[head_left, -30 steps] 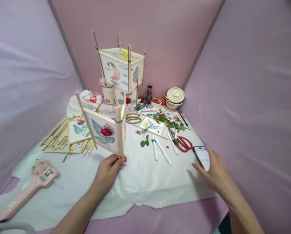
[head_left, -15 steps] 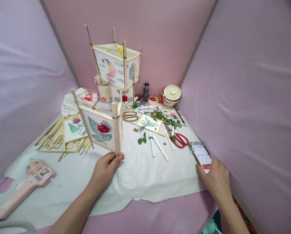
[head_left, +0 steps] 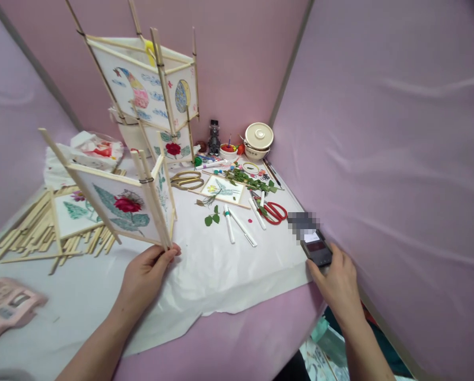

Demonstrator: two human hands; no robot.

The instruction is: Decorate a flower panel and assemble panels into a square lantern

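Note:
My left hand point(head_left: 147, 272) pinches the lower end of a corner post on a wooden-stick lantern frame point(head_left: 101, 206). Its white panels bear a red flower with green leaves, and dark ties bind the sticks near the top. On the right, my right hand point(head_left: 338, 278) grips the near end of a smartphone point(head_left: 318, 253) lying at the table's edge, thumb on one side and fingers on the other. The phone's screen is mostly dark. Behind the frame stands a taller lantern point(head_left: 121, 79) with moon and cloud drawings.
Wooden sticks point(head_left: 26, 227) lie in a pile at left, near a pink glue gun point(head_left: 10, 304). Red-handled scissors point(head_left: 275, 212), white markers point(head_left: 242, 227), leafy sprigs point(head_left: 248, 180) and golden scissors point(head_left: 187, 180) are spread mid-table. A lidded bowl point(head_left: 259, 136) stands at the back.
The view has swung right, so things sit further left. The phone's screen has gone from a bright timer display to mostly dark. Both hands keep their holds.

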